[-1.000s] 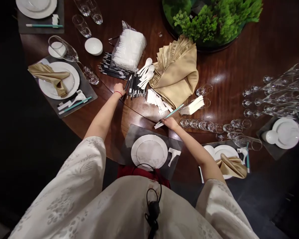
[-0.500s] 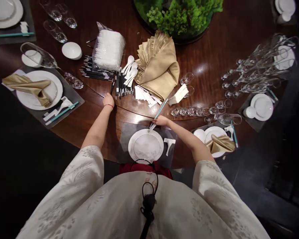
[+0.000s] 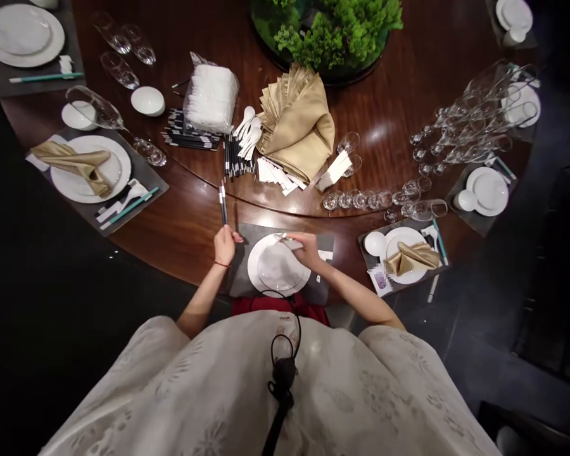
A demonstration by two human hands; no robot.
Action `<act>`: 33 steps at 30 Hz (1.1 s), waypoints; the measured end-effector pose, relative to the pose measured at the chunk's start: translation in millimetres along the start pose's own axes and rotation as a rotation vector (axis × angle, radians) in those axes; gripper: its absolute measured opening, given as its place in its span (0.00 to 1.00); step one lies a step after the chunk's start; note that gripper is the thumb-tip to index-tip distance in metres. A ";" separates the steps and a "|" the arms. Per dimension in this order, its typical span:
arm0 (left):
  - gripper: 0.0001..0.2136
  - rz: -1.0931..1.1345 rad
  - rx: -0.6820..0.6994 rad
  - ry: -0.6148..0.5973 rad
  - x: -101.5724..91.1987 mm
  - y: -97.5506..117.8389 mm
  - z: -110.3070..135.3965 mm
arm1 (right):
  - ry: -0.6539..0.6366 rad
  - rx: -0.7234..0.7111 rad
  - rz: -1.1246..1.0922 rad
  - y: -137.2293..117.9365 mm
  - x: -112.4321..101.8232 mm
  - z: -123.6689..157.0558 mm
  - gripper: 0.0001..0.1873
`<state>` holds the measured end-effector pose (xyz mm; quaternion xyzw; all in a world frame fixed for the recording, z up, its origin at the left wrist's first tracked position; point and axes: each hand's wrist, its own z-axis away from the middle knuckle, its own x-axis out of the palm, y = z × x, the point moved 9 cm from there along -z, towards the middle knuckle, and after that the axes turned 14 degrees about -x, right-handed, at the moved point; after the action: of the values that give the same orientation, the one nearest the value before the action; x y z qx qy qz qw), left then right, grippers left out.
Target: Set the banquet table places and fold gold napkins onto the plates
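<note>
Head view: L hand [image 3: 225, 246] grips black-and-white chopsticks [image 3: 223, 204] in tight pinch, held upright, prob. to keep them off the table, while R hand [image 3: 306, 249] pinches small white item [image 3: 289, 240], unclear what, at rim of white plate [image 3: 279, 269].

A round white porcelain plate [image 3: 278, 266] is sitting on a dark rectangular placemat [image 3: 237, 266] at the near edge of the round wooden worktop [image 3: 185, 234], while a pile of black-and-white chopsticks [image 3: 232, 158] is lying farther away, between a plastic-wrapped white bundle [image 3: 211, 99] on the left and folded gold cloth napkins [image 3: 297, 123] on the right.
</note>
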<state>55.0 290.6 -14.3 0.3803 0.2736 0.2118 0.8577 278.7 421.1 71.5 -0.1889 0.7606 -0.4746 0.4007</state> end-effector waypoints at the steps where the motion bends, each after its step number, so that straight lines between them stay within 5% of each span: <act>1: 0.24 0.075 0.015 -0.034 10.5 -2.0 25.6 | 0.107 0.111 -0.068 -0.7 -4.7 8.1 0.17; 4: 0.17 0.204 0.061 -0.239 54.0 6.3 89.6 | 0.341 0.381 -0.282 0.5 -8.6 29.4 0.22; 8: 0.21 0.257 0.022 -0.381 94.6 13.5 136.9 | 0.449 0.499 -0.421 -0.4 -12.1 46.3 0.27; 12: 0.26 0.300 0.041 -0.360 97.5 14.5 146.6 | 0.473 0.494 -0.302 -5.3 -38.1 69.5 0.27; 15: 0.25 0.425 0.046 -0.313 85.0 18.7 138.5 | 0.546 0.351 -0.054 -25.1 -71.5 92.1 0.26; 18: 0.25 0.521 -0.064 -0.365 91.1 21.5 133.5 | 0.373 0.044 0.217 -60.6 -71.4 102.6 0.23; 23: 0.24 0.459 -0.271 -0.666 148.0 24.2 157.2 | -0.212 -0.435 0.404 -98.9 -3.2 122.7 0.16; 29: 0.24 0.499 -0.320 -0.738 177.9 23.4 174.9 | -0.403 -0.479 0.492 -99.8 14.9 146.0 0.19; 33: 0.23 0.487 -0.372 -0.755 182.3 18.7 181.5 | -0.397 -0.321 0.559 -73.9 -0.9 154.3 0.18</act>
<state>305.2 308.9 45.7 0.3237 -0.1962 0.2990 0.8759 394.1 298.4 101.2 -0.1227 0.7549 -0.1759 0.6197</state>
